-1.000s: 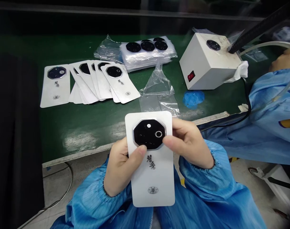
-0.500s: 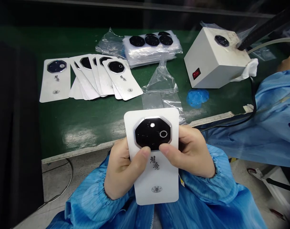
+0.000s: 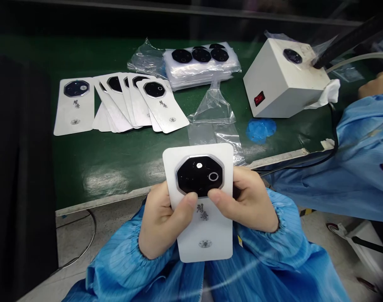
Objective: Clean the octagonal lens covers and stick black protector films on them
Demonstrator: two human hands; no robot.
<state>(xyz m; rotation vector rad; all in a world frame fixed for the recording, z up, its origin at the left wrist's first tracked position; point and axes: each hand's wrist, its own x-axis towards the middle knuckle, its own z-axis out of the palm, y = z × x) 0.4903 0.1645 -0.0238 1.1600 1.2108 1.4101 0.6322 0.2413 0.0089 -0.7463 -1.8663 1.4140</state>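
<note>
Both hands hold a white printed card (image 3: 205,235) upright in front of me. An octagonal black camera lens cover (image 3: 196,176) with a silver rim sits on its upper part. My left hand (image 3: 161,222) grips the card's left side, and my right hand (image 3: 246,199) grips its right side. Both thumbs rest on the cover's lower edge, and my fingers are hidden behind the card.
On the green bench lie a fan of similar cards (image 3: 131,100), a plastic-wrapped stack with black covers (image 3: 200,67), a clear bag (image 3: 213,107), a blue glove-like item (image 3: 260,131) and a white switched box (image 3: 282,82). A co-worker's blue sleeve (image 3: 361,155) is at right.
The card has tilted slightly and sits a little higher in my hands. Both thumbs have moved closer together along the cover's lower edge.
</note>
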